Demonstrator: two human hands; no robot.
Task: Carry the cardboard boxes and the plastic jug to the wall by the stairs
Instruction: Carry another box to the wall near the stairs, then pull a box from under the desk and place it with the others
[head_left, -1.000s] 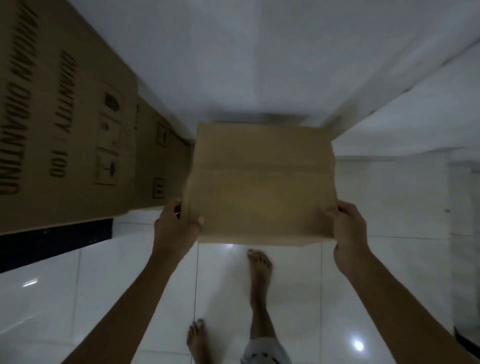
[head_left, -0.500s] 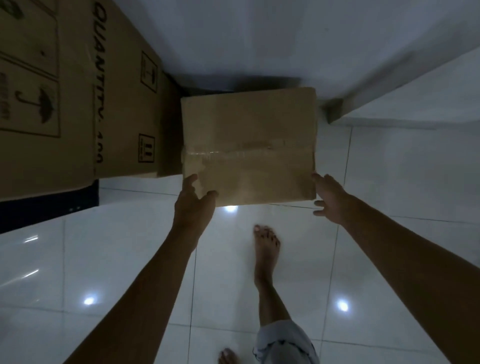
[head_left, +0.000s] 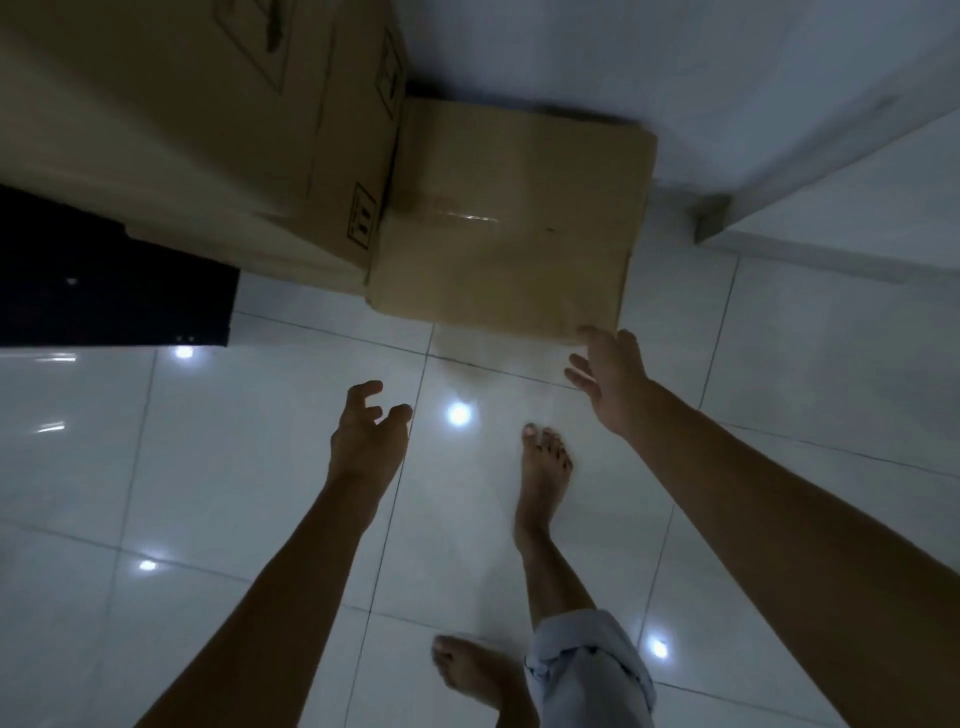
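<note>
The small brown taped cardboard box (head_left: 511, 218) sits on the glossy white tiled floor (head_left: 779, 374), its far edge against the white wall (head_left: 623, 57) and its left side touching the large printed cardboard carton (head_left: 218, 119). Bare tiles lie open in front of the box and to its right. The right hand (head_left: 610, 376) hovers spread at the box's near right corner; the left hand (head_left: 366, 436), loosely curled and empty, is clear of it. Half a second ago both touched the box.

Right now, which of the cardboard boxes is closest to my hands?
The smaller plain box on the floor against the wall; your right hand is at its near corner. The big printed box stands farther left.
</note>
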